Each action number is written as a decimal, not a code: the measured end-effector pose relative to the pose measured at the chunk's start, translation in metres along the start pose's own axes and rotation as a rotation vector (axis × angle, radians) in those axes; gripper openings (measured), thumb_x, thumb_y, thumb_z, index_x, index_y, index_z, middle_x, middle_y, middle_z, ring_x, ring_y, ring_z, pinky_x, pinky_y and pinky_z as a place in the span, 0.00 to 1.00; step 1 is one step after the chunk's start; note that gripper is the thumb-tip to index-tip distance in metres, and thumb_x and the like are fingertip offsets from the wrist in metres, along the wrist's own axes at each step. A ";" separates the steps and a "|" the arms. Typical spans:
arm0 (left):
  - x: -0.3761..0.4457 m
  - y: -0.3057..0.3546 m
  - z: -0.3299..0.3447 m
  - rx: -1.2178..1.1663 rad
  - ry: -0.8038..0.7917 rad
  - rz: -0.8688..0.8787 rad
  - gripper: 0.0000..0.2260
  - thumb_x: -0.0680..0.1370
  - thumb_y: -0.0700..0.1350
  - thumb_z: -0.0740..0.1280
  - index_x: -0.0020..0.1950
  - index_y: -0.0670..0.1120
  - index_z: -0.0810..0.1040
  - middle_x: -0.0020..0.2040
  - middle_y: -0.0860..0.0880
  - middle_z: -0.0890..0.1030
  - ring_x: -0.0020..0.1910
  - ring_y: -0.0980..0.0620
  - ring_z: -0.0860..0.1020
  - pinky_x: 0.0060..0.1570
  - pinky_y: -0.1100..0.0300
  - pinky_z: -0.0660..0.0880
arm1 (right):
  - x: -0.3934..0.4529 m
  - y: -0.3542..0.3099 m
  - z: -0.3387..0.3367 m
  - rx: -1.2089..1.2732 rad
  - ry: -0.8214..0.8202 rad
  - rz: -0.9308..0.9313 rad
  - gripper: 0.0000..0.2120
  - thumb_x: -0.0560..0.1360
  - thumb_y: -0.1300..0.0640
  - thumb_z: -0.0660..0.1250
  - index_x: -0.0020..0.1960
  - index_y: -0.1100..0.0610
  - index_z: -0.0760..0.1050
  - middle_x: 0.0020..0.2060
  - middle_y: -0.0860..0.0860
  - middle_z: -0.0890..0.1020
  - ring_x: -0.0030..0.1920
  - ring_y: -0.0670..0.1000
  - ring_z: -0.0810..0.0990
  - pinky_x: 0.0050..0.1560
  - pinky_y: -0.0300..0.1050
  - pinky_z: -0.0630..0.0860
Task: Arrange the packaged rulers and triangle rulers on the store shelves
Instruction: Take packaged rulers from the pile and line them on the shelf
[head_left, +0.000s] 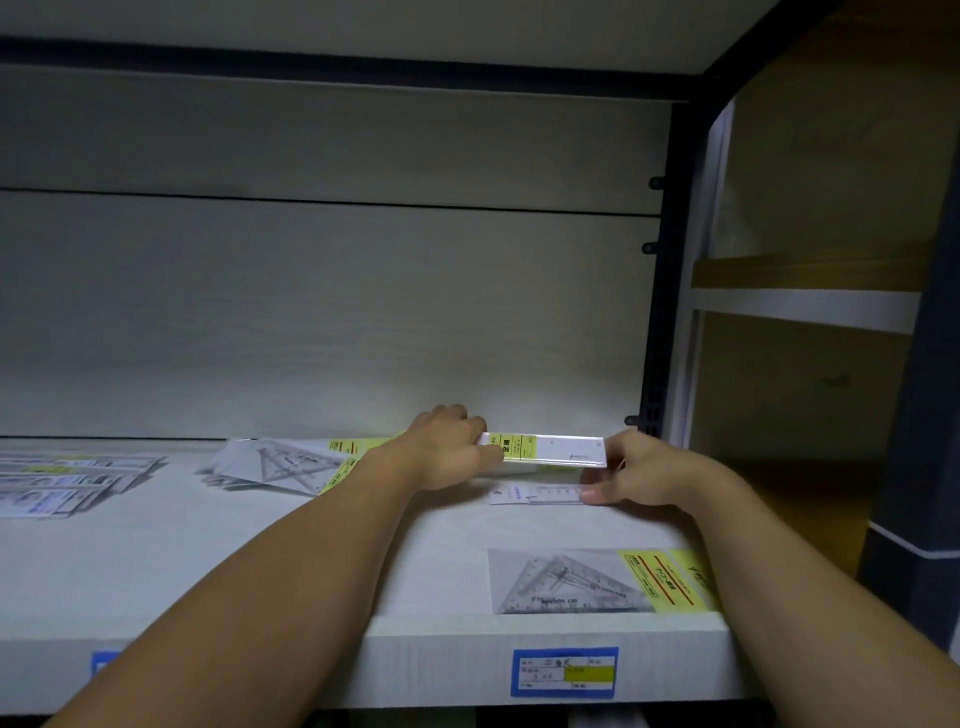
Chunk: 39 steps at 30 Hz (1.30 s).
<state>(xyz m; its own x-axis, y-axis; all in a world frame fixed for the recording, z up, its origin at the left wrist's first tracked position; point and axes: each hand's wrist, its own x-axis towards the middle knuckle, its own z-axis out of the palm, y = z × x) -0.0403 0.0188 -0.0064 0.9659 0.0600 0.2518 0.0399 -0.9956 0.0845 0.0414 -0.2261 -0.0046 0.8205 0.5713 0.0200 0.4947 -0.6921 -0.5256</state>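
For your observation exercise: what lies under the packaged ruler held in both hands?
Under the packaged ruler, another ruler pack lies flat on the shelf; the right hand covers its right end.

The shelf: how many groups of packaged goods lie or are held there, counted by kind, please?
Straight ruler packs: 3 (pile at far left, one held by both hands, one lying under it)
Triangle ruler packs: 2 (pile at back, pack at front edge)
Total: 5

Package print (519, 446) too small to read; price label (564, 671) blurred; left ruler stack (62, 480) cut by edge.
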 end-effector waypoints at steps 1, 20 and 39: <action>0.001 0.000 0.000 -0.042 -0.013 0.001 0.16 0.74 0.59 0.54 0.49 0.48 0.71 0.47 0.47 0.70 0.50 0.45 0.68 0.50 0.52 0.64 | 0.001 0.001 0.001 0.003 -0.008 0.014 0.18 0.71 0.54 0.77 0.59 0.52 0.79 0.52 0.47 0.83 0.54 0.50 0.80 0.63 0.50 0.74; -0.009 -0.037 -0.031 -0.002 0.237 -0.050 0.08 0.81 0.49 0.60 0.48 0.45 0.74 0.51 0.45 0.76 0.54 0.43 0.73 0.51 0.54 0.66 | 0.003 -0.027 -0.001 -0.015 0.249 0.016 0.08 0.68 0.58 0.79 0.45 0.54 0.82 0.45 0.51 0.82 0.45 0.48 0.79 0.42 0.41 0.74; -0.077 -0.200 -0.083 -0.056 0.189 0.108 0.04 0.76 0.46 0.67 0.43 0.47 0.76 0.43 0.47 0.77 0.44 0.45 0.75 0.40 0.58 0.68 | -0.001 -0.185 0.089 -0.046 0.353 0.057 0.06 0.69 0.64 0.72 0.37 0.55 0.84 0.37 0.51 0.84 0.37 0.48 0.79 0.31 0.36 0.71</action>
<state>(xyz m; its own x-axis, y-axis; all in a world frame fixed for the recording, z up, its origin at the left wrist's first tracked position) -0.1437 0.2192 0.0376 0.8986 -0.0295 0.4378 -0.0811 -0.9917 0.0996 -0.0765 -0.0595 0.0163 0.8914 0.3495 0.2886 0.4514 -0.7419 -0.4958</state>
